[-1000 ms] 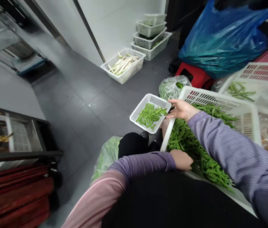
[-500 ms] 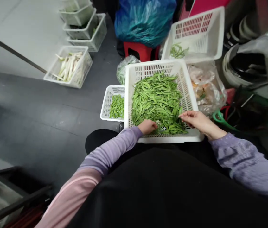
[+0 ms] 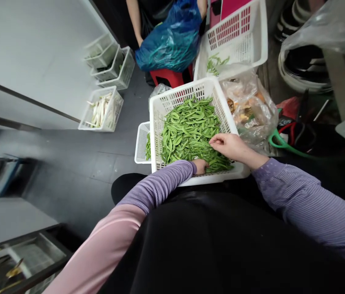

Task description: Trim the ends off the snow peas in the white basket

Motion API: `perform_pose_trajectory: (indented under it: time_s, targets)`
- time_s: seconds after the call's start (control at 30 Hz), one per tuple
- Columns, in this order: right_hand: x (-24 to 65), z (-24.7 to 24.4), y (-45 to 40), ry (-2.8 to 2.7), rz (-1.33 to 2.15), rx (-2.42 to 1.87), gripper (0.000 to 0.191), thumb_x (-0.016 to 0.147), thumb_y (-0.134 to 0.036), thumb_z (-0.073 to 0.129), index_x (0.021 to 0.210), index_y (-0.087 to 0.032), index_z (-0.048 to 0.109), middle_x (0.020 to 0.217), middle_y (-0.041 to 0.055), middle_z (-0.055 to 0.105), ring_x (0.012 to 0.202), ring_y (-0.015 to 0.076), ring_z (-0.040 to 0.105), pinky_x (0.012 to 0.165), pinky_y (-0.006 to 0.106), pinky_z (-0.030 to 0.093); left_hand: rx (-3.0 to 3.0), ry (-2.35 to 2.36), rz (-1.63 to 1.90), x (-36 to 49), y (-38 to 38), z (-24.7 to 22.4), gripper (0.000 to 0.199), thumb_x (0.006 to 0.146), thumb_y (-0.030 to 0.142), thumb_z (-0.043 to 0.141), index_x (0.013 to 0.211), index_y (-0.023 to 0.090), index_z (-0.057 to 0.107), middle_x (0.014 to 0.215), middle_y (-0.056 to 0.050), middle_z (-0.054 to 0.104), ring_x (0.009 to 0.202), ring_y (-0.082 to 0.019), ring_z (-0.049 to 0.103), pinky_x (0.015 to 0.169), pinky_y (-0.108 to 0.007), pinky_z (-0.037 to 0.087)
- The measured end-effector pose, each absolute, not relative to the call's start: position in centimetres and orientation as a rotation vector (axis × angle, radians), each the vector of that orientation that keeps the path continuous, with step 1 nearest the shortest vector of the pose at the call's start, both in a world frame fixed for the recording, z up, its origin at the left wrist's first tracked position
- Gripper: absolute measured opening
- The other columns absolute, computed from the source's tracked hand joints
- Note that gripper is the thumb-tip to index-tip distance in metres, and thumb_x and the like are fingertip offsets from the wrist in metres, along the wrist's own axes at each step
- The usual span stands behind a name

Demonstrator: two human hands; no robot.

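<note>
Many snow peas (image 3: pixel 187 132) in a white plastic basket (image 3: pixel 191 90), right hand (image 3: pixel 226 146) half open on them, left hand (image 3: pixel 201 166) at the rim, fingers hidden, cannot tell its hold

Soft, fairly bright light falls evenly over the scene, and no source shows. The wall (image 3: pixel 32 61) at far left looks pale and slightly washed out, while the blue plastic bag (image 3: pixel 169 45) and clear plastic bag (image 3: pixel 250 108) carry small glossy highlights. Shadows stay soft, deepest beneath the red stool (image 3: pixel 168 77). The green pods (image 3: pixel 187 132) look fairly sharp, but the floor (image 3: pixel 68 171) and metal rack (image 3: pixel 28 261) at near left smear with blur. Wide-angle distortion slants the wall's lines and stretches the sleeve (image 3: pixel 313 212) at near right.
</note>
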State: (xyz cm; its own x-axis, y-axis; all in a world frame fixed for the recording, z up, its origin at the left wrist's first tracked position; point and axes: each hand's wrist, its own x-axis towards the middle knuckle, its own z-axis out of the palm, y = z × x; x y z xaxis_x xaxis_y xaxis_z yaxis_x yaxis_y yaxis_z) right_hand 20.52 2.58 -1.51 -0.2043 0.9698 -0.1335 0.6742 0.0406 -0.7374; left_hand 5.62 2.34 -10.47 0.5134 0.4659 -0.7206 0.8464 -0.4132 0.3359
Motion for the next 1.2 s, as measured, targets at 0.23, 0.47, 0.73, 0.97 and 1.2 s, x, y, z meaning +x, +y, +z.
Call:
perform_pose_trajectory:
  time_s: [0.23, 0.47, 0.73, 0.97, 1.2]
  targets:
    - [20.7, -2.5, 2.8, -2.038, 0.921, -1.691, 0.017, 0.069, -0.028, 0.050, 0.073, -0.019, 0.064, 0.059, -0.0015, 0.059, 0.053, 0.0115, 0.050, 0.051, 0.023, 0.035, 1.908, 1.109, -0.829, 7.2, 2.9, -10.2, 0.024, 0.068, 0.027, 0.056, 0.081, 0.009, 0.065, 0.077, -0.011, 0.065, 0.071, -0.021, 0.059, 0.067, -0.030, 0.047]
    - [20.8, -3.4, 3.4, -2.120, 0.910, -1.735, 0.018, 0.071, -0.029, 0.051, 0.077, -0.020, 0.065, 0.063, -0.0014, 0.060, 0.056, 0.0118, 0.051, 0.053, 0.023, 0.036, 1.760, 1.113, -0.564, 6.2, 3.3, -9.5, 0.020, 0.068, 0.032, 0.059, 0.071, 0.013, 0.064, 0.052, 0.000, 0.054, 0.051, -0.013, 0.051, 0.054, -0.025, 0.044]
    - [21.0, -3.7, 3.6, -2.216, 1.030, -1.704, 0.018, 0.071, -0.026, 0.052, 0.082, -0.020, 0.065, 0.064, -0.0028, 0.060, 0.057, 0.0112, 0.052, 0.055, 0.022, 0.037, 1.240, 1.113, 0.000, 3.3, 6.0, -6.7, 0.022, 0.075, 0.029, 0.054, 0.062, 0.012, 0.051, 0.047, 0.005, 0.046, 0.029, -0.001, 0.026, 0.031, -0.017, 0.023]
    - [19.8, -3.6, 2.4, -2.007, 1.236, -1.638, 0.020, 0.070, -0.035, 0.054, 0.071, -0.018, 0.064, 0.055, -0.0027, 0.056, 0.049, 0.0098, 0.047, 0.048, 0.022, 0.034, 1.150, 1.166, 0.217, 2.5, 3.2, -5.5, 0.021, 0.084, 0.030, 0.044, 0.085, 0.012, 0.055, 0.060, 0.003, 0.056, 0.030, 0.000, 0.028, 0.034, -0.016, 0.027]
    - [16.8, -4.6, 1.2, -1.273, 1.467, -1.600, 0.010, 0.070, -0.024, 0.058, 0.066, -0.014, 0.058, 0.047, -0.0050, 0.048, 0.040, 0.0058, 0.040, 0.037, 0.017, 0.030, 1.613, 1.381, 0.153, 2.8, 1.2, -3.5, 0.022, 0.080, 0.024, 0.047, 0.064, 0.011, 0.053, 0.052, 0.004, 0.052, 0.040, -0.003, 0.036, 0.043, -0.016, 0.030]
